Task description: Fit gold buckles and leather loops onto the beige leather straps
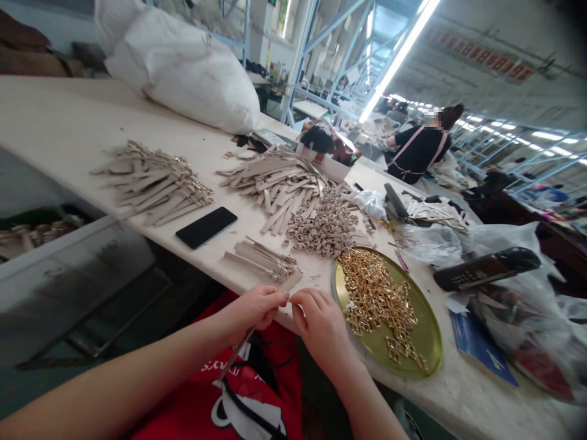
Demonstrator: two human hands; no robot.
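My left hand (261,307) is closed around a narrow grey-beige strap (237,351), whose tail hangs down over the red apron. Fingertip to fingertip with it, my right hand (321,319) pinches at the strap's upper end; what lies between those fingers is too small to make out. Just beyond both hands, a small bundle of straps with gold buckles (261,260) rests near the table edge. Gold-coloured metal buckles (376,293) are heaped on a round brass-coloured tray (424,327) to the right. Small beige loops (323,229) form a pile behind the hands.
A large heap of loose straps (279,177) lies farther back, and buckled straps (158,183) lie at left. Between them is a black phone (206,227). A white sack (183,67), a dark bottle (486,269) and plastic bags surround the work area. Another person (417,150) stands beyond.
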